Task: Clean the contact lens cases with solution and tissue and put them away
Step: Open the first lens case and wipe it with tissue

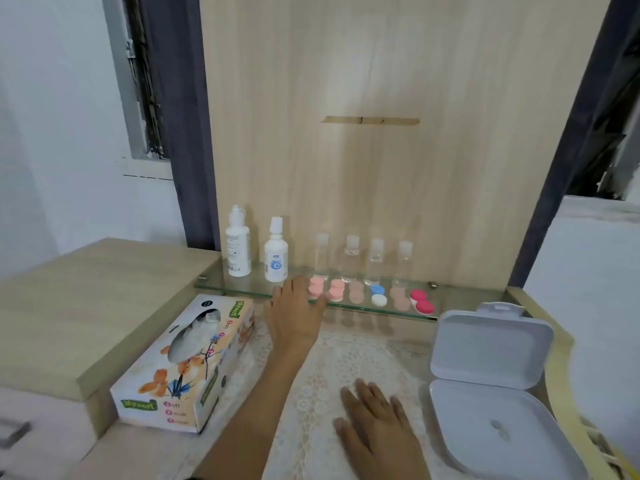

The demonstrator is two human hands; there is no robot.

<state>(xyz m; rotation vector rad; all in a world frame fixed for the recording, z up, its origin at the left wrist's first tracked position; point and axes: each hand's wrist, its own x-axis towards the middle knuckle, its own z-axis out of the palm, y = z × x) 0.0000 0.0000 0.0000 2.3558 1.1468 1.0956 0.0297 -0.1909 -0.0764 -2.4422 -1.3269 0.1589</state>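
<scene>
Several contact lens cases lie in a row on a glass shelf [460, 303]: a light pink case [316, 286] at the left, then another pink case [336, 290], a blue-and-white case [378, 295] and a red case [421, 302]. My left hand [294, 315] reaches over the shelf's front edge, fingers straight, fingertips at the leftmost pink case. My right hand [375, 417] rests flat on the lace cloth, holding nothing. Two white solution bottles [238, 242] [276, 252] stand at the shelf's left end. A tissue box [188, 363] lies to the left on the table.
Several small clear bottles [352, 258] stand behind the cases against the wooden panel. An open white plastic box [491, 386] sits at the right on the lace cloth [311, 403]. A raised wooden cabinet top [86, 306] lies to the left.
</scene>
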